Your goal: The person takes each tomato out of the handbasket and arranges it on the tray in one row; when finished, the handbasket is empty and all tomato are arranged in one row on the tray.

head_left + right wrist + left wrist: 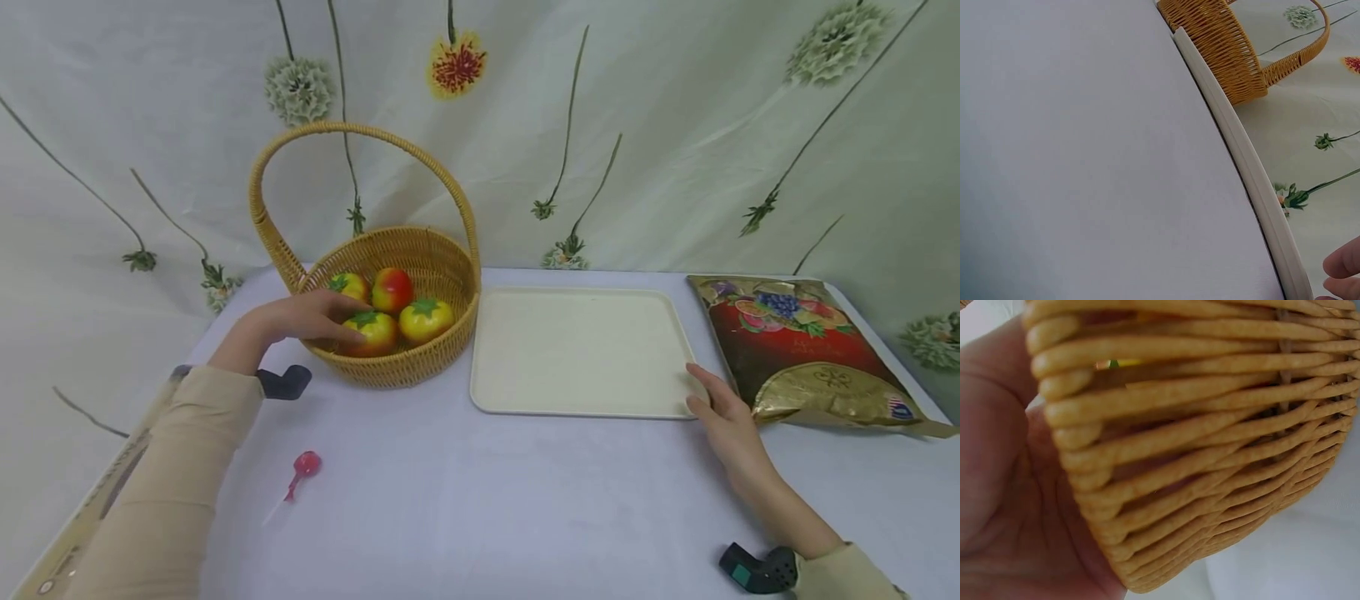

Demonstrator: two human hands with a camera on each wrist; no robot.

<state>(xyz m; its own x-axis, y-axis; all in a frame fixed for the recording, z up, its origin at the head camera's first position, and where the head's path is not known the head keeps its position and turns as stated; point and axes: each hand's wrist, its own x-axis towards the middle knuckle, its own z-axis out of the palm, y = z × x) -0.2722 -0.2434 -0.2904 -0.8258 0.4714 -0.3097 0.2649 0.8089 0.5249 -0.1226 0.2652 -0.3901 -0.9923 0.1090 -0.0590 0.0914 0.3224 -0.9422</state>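
Note:
My left hand [318, 318] reaches over the rim of a wicker basket [390, 367] and holds a yellow-orange persimmon [378, 340] with a green leafy top, thumb on the near side. In the left wrist view the basket's woven wall [1179, 425] stands close against my palm [1029, 506] and hides most of the fruit. Beside it in the basket lie two more persimmons [426, 321] and a red-and-yellow fruit [392, 290]. My right hand [727, 421] is at the right edge of a cream tray [577, 350], fingers extended and parted; its fingertips [1342, 259] show near the tray rim [1254, 169].
A red and gold packet [817, 350] lies to the right of the tray. On the white tablecloth [487, 500], at the front left, is a pink lollipop [306, 465]. A flower-printed cloth [652, 108] hangs behind the table.

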